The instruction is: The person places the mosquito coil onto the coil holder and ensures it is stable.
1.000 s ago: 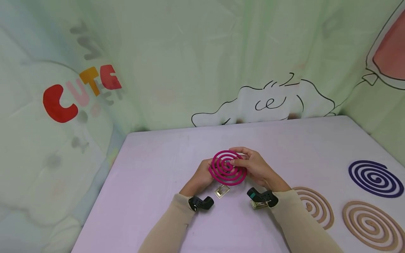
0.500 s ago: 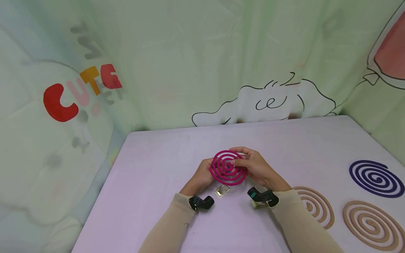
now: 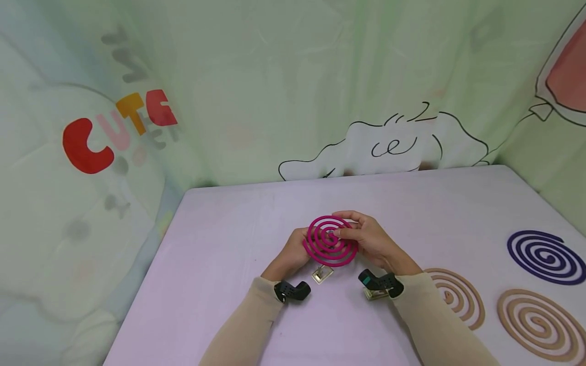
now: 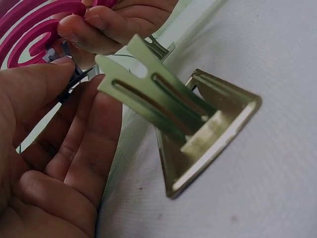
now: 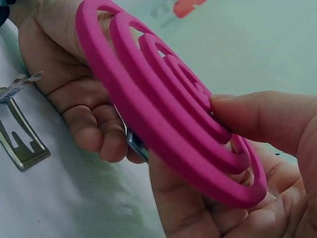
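Right hand (image 3: 373, 241) pinching the smooth pink spiral (image 5: 148, 121), your left hand (image 4: 64, 158) pinching a metal piece (image 4: 77, 79) behind it! Slotted golden stand (image 4: 158, 99) at the spiral's six o'clock.

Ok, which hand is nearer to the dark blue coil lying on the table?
The right. The right hand holds the pink coil, to the left of the dark blue coil; the left hand is farther left, so farther away.

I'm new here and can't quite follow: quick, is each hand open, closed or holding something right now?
Left hand: closed, pinching a small metal piece.
Right hand: closed, pinching the pink spiral.
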Action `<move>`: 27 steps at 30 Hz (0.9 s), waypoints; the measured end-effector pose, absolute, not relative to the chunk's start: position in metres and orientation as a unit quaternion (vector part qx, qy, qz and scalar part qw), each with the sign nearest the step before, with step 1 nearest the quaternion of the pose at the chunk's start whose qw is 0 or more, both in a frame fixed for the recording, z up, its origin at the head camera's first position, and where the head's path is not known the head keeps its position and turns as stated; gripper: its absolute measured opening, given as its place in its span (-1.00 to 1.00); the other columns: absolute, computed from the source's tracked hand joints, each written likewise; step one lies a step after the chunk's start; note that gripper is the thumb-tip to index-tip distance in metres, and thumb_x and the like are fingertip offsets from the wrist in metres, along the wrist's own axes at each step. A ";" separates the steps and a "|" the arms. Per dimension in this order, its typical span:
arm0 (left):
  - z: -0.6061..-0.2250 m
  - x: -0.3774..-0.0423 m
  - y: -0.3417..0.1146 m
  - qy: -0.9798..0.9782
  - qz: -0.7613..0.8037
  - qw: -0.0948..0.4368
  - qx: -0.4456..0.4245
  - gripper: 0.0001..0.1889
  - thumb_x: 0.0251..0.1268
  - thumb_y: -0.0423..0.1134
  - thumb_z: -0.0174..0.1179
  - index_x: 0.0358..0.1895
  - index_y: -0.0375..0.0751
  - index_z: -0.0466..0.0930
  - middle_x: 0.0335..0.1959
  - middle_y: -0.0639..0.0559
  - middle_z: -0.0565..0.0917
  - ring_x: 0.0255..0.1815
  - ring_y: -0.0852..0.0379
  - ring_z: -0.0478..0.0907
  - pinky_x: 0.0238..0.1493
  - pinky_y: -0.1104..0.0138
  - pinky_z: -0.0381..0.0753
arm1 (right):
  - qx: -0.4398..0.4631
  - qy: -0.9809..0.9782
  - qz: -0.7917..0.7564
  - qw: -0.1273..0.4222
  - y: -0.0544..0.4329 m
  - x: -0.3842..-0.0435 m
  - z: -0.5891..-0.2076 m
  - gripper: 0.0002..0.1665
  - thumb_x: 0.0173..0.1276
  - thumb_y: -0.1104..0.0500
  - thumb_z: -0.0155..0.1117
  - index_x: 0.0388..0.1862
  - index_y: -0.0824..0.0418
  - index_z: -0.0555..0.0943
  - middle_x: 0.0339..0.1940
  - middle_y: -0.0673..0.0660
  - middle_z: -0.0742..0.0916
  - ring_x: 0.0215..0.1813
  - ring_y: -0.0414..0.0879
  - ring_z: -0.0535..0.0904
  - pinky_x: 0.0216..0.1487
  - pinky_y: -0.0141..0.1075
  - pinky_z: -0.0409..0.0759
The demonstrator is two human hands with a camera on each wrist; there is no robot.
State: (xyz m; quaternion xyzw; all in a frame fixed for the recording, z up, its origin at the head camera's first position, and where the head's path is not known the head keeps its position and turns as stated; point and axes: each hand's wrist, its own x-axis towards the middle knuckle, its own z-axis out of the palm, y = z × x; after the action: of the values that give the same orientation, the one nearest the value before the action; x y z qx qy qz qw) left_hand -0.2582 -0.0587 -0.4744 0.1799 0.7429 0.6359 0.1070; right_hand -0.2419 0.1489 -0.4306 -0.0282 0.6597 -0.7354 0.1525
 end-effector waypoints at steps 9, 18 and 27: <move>-0.473 -0.257 -0.058 0.739 0.641 0.111 0.176 -0.84 0.42 -0.33 0.31 -0.21 -0.43 0.66 -0.52 0.13 0.51 -0.40 0.22 0.34 -0.37 0.41 0.33 | -0.029 0.665 -0.732 0.145 0.150 -0.242 -0.430 -0.34 0.47 0.37 0.28 0.49 0.42 0.34 -0.16 0.05 0.77 -0.16 -0.19 0.76 -0.07 -0.33 0.74; -0.475 -0.258 -0.058 0.738 0.641 0.113 0.175 -0.84 0.41 -0.34 0.31 -0.19 -0.44 0.66 -0.53 0.11 0.50 -0.41 0.22 0.33 -0.39 0.40 0.32 | -0.032 0.663 -0.734 0.146 0.150 -0.242 -0.430 -0.36 0.48 0.35 0.29 0.48 0.43 0.35 -0.09 0.09 0.75 -0.15 -0.17 0.77 -0.06 -0.32 0.74; -0.474 -0.257 -0.058 0.726 0.657 0.107 0.177 -0.93 0.37 -0.44 0.30 -0.21 -0.43 0.65 -0.47 0.14 0.56 -0.37 0.24 0.37 -0.34 0.43 0.35 | -0.034 0.658 -0.738 0.147 0.151 -0.242 -0.429 -0.36 0.48 0.36 0.29 0.47 0.44 0.34 -0.09 0.09 0.76 -0.15 -0.17 0.76 -0.07 -0.32 0.74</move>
State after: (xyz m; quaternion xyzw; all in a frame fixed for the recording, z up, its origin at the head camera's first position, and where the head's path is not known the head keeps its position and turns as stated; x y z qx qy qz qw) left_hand -0.2572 -0.0577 -0.4736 0.1768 0.7255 0.6565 0.1066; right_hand -0.2417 0.1509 -0.4294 -0.0340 0.6581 -0.7376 0.1473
